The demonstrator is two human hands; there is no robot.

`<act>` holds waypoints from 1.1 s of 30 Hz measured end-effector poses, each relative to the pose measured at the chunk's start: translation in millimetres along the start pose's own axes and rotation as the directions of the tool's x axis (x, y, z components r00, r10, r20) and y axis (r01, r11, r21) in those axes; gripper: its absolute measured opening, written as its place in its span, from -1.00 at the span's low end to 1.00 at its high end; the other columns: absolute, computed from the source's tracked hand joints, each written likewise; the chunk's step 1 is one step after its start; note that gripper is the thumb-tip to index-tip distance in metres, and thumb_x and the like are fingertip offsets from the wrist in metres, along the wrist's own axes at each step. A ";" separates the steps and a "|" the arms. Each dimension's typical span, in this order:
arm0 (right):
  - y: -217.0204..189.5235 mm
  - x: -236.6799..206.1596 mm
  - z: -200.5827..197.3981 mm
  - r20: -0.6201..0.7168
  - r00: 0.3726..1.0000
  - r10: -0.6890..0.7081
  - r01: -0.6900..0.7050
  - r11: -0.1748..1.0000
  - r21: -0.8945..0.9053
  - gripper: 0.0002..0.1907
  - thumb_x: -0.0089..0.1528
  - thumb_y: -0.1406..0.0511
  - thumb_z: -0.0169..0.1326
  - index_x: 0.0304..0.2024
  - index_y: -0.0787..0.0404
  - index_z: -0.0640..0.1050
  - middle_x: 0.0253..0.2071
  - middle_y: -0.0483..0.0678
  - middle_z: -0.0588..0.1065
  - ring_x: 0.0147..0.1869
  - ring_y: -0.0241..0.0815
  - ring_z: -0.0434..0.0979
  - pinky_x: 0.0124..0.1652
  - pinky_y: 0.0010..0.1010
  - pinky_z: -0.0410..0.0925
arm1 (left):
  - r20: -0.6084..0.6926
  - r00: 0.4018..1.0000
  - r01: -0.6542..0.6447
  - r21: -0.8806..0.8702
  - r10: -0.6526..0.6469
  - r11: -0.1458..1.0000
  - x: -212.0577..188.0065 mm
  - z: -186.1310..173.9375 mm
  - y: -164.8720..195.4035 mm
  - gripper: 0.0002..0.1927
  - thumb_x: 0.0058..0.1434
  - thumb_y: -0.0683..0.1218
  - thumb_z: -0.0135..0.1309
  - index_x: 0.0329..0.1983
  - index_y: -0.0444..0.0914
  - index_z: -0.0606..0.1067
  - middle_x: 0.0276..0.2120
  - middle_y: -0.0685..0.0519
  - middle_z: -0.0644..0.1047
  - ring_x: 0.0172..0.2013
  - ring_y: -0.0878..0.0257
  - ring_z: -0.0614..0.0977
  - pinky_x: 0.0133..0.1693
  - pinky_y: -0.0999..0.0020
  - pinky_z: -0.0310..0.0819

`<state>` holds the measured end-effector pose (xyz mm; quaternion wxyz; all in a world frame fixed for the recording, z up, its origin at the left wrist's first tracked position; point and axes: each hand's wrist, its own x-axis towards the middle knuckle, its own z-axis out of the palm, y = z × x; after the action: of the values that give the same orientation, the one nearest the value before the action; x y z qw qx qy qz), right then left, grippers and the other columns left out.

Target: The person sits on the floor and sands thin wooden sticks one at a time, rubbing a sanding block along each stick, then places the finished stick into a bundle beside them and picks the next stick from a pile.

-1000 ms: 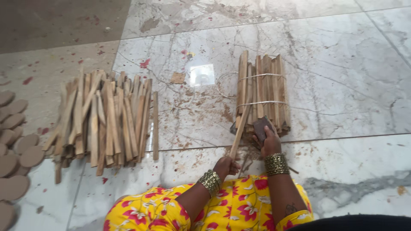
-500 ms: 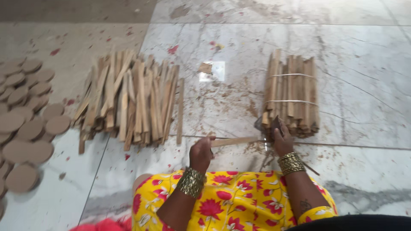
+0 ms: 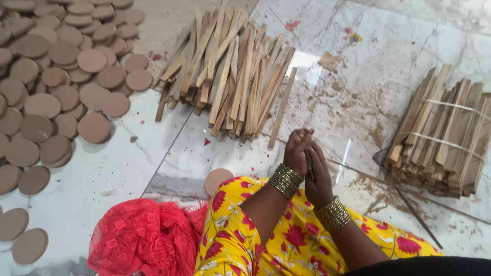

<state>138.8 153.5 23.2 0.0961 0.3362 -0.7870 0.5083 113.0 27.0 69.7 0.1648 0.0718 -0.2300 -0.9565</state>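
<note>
Marble floor (image 3: 128, 168), near-upright stick (image 3: 309, 162) between hands (image 3: 308, 163)

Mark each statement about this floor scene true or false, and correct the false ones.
1. The tied bundle of sticks lies right of the hands. True.
2. The loose stick pile is bound with string. False: it lies unbound.
3. The left hand and right hand are far apart. False: they are pressed together.
4. Brown round discs lie on the floor at left. True.
5. The red cloth covers the discs. False: it lies beside the person's knee.
</note>
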 end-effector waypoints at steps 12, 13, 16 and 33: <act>32.0 25.0 -5.4 0.037 0.799 0.600 -0.506 0.706 -0.496 -0.38 0.36 0.34 -0.10 0.51 -0.01 0.29 0.36 0.05 0.42 0.41 0.02 0.40 0.36 -0.21 0.25 | 0.062 0.993 -0.101 -0.038 0.103 0.994 36.1 -35.9 -16.6 -0.71 0.59 -0.14 -0.05 -0.30 -0.36 0.40 -0.27 -0.07 0.45 -0.11 0.11 0.51 0.23 0.10 0.39; 34.6 24.2 -3.4 0.032 0.933 0.357 -0.328 0.885 -0.330 -0.33 0.29 0.43 -0.17 0.49 0.14 0.24 0.44 0.14 0.31 0.51 0.11 0.29 0.43 -0.14 0.16 | 0.006 0.999 -0.041 -0.039 0.041 0.998 37.8 -37.0 -18.1 -0.71 0.57 -0.07 -0.07 -0.25 -0.35 0.42 -0.22 -0.10 0.47 -0.06 0.12 0.55 0.12 0.18 0.38; 40.5 19.5 0.7 -0.019 1.000 -0.019 0.016 0.994 -0.110 -0.33 0.25 0.51 -0.10 0.44 0.36 0.19 0.48 0.36 0.15 0.59 0.33 0.07 0.46 -0.02 -0.01 | -0.054 0.996 0.061 -0.084 -0.065 0.995 35.1 -27.7 -17.6 -0.78 0.48 0.00 -0.11 -0.15 -0.25 0.43 0.02 -0.03 0.53 -0.12 0.20 0.49 -0.01 0.18 0.38; 30.1 26.9 -25.6 -0.073 0.992 -0.107 0.120 0.969 0.215 -0.42 0.37 0.48 -0.14 0.46 0.37 0.14 0.51 0.28 0.15 0.63 0.09 0.10 0.50 -0.18 0.06 | 0.196 0.974 0.105 0.046 -0.112 0.993 17.7 -3.2 -13.6 -0.56 0.51 0.14 -0.16 0.27 -0.23 0.36 0.37 -0.02 0.36 0.21 0.15 0.38 0.24 0.11 0.24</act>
<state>94.8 171.8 26.2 0.1113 0.3735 -0.7023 0.5957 93.3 31.0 59.5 0.0875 -0.0084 -0.2578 -0.9622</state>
